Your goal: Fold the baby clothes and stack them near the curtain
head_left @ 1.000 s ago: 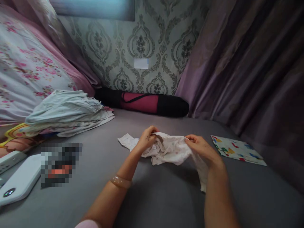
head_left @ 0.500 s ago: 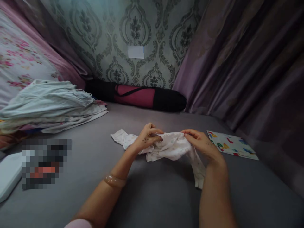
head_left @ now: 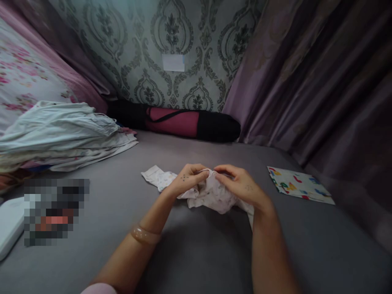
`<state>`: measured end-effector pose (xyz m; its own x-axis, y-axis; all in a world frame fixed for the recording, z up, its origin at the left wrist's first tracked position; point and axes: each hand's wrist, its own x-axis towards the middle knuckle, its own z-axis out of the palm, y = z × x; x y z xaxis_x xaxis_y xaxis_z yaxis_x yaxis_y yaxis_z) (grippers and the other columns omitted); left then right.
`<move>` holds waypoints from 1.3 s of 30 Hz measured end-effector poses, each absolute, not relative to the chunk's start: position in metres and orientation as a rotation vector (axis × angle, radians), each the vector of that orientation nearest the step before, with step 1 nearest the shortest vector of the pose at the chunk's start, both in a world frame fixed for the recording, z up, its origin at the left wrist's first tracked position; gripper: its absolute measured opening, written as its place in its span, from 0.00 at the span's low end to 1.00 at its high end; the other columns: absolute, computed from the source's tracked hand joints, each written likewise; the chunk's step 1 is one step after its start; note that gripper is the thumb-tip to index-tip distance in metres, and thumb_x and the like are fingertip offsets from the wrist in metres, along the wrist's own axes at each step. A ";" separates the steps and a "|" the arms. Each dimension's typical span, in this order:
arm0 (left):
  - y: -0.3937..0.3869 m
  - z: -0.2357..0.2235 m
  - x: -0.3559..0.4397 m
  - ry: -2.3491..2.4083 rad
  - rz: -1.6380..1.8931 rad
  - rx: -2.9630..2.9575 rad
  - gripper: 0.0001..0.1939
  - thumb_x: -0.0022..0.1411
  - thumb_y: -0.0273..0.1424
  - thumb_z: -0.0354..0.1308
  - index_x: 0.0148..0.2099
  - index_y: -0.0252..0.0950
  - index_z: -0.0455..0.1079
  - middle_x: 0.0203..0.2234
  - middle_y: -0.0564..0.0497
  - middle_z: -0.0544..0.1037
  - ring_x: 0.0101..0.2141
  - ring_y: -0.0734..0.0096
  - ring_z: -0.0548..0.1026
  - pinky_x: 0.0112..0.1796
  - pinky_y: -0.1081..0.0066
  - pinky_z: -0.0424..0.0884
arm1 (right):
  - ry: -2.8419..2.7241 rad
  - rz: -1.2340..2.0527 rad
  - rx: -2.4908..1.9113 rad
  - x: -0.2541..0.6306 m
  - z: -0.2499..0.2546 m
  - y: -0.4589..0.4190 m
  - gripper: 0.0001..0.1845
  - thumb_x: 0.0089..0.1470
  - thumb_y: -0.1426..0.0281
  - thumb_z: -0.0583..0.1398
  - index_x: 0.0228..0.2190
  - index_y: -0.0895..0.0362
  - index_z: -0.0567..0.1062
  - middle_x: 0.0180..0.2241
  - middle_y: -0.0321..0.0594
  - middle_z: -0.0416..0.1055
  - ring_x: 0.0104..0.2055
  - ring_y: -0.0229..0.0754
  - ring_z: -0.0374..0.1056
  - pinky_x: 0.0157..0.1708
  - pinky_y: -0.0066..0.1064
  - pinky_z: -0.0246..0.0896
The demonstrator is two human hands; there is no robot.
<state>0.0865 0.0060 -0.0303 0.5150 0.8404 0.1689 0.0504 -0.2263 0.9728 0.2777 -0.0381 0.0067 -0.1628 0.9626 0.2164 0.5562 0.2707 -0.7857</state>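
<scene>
white patterned garment [head_left: 213,199], crumpled, one end stretching leftward

Readable text: none; no word, brand or number could be made out.
Wall card: the white card [head_left: 172,63], above the long bag [head_left: 172,122], had a pale blue patch at its right end; any print was too faint to read.
Coloured sheet: the flat sheet [head_left: 301,185], in front of the bag and to its right, bore red, yellow, green and blue shapes; whether any were letters could not be told.
Hand marks: the left hand [head_left: 188,179] and right hand [head_left: 241,185], in front of the bag, bore small dark dots, unreadable as a sign.
Pixelated patch: the blocked-out area [head_left: 56,210], left of the bag and nearer, was illegible.
</scene>
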 end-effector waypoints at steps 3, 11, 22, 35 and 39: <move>0.006 -0.032 0.088 0.782 0.902 1.549 0.18 0.56 0.43 0.58 0.35 0.31 0.74 0.25 0.50 0.74 0.27 0.72 0.70 0.27 0.75 0.64 | -1.879 0.750 -1.349 0.265 0.004 -0.037 0.15 0.51 0.63 0.61 0.41 0.52 0.77 0.40 0.40 0.76 0.42 0.44 0.70 0.43 0.33 0.62; 0.012 -0.042 0.095 1.028 1.173 1.782 0.15 0.55 0.32 0.60 0.46 0.36 0.69 0.43 0.47 0.73 0.44 0.65 0.70 0.44 0.68 0.67 | -1.564 0.441 -1.527 0.285 0.001 -0.029 0.15 0.53 0.59 0.57 0.34 0.56 0.77 0.33 0.41 0.76 0.34 0.43 0.69 0.34 0.31 0.60; 0.001 -0.043 0.096 1.445 1.096 2.262 0.11 0.54 0.35 0.59 0.36 0.38 0.59 0.32 0.49 0.66 0.36 0.61 0.65 0.39 0.63 0.64 | -1.425 0.290 -1.553 0.291 0.002 -0.026 0.17 0.52 0.57 0.56 0.32 0.57 0.76 0.31 0.43 0.75 0.33 0.44 0.68 0.34 0.32 0.61; 0.024 -0.022 0.046 1.115 0.915 1.926 0.10 0.57 0.35 0.54 0.33 0.34 0.71 0.25 0.52 0.73 0.29 0.70 0.70 0.30 0.73 0.64 | -1.373 0.510 -1.467 0.308 0.004 -0.030 0.18 0.49 0.55 0.61 0.33 0.57 0.76 0.32 0.42 0.75 0.33 0.42 0.68 0.31 0.30 0.62; 0.021 -0.008 0.026 0.928 1.019 1.798 0.11 0.59 0.37 0.54 0.36 0.34 0.69 0.27 0.52 0.72 0.29 0.72 0.69 0.30 0.74 0.66 | -1.405 0.659 -1.409 0.311 0.006 -0.036 0.20 0.48 0.54 0.62 0.36 0.56 0.77 0.34 0.42 0.75 0.33 0.42 0.68 0.31 0.30 0.63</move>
<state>0.0257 0.0211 -0.0079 0.3928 0.8788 0.2710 0.1874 -0.3649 0.9120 0.3112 -0.0357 0.0062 0.1771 0.9486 0.2624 0.4045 0.1729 -0.8981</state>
